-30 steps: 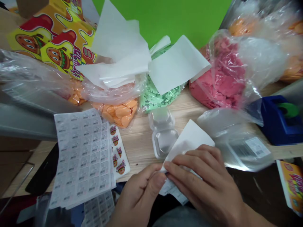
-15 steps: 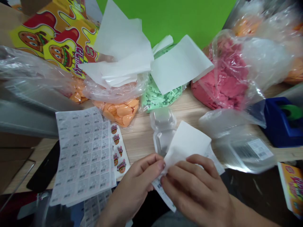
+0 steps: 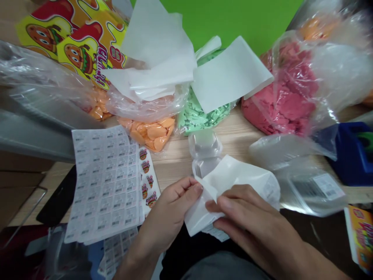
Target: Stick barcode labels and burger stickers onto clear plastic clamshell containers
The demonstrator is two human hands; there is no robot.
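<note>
A white label sheet [image 3: 236, 173] is bent and folded between my hands, glossy white side up. Small printed labels peek out along its lower edge and right side. My left hand [image 3: 171, 212] pinches the sheet's left part between thumb and forefinger. On the right, my right hand [image 3: 253, 221] is closed on the sheet, its fingertips at the fold; whether a single label is between them is hidden. Just beyond the sheet lies a clear plastic clamshell box [image 3: 205, 144], its nearer half partly covered by the paper.
Printed barcode label sheets [image 3: 101, 182] lie at left over burger stickers [image 3: 150, 181], beside a black phone [image 3: 56, 194]. Behind are bags of orange pieces [image 3: 154, 134], green pieces [image 3: 201, 112] and pink pieces [image 3: 285, 101]. A blue tape dispenser [image 3: 346, 163] and clear packaging [image 3: 309, 186] stand right.
The label sheet has been bent and turned, so more of its glossy white side shows near my left thumb. My right hand has shifted slightly to the right.
</note>
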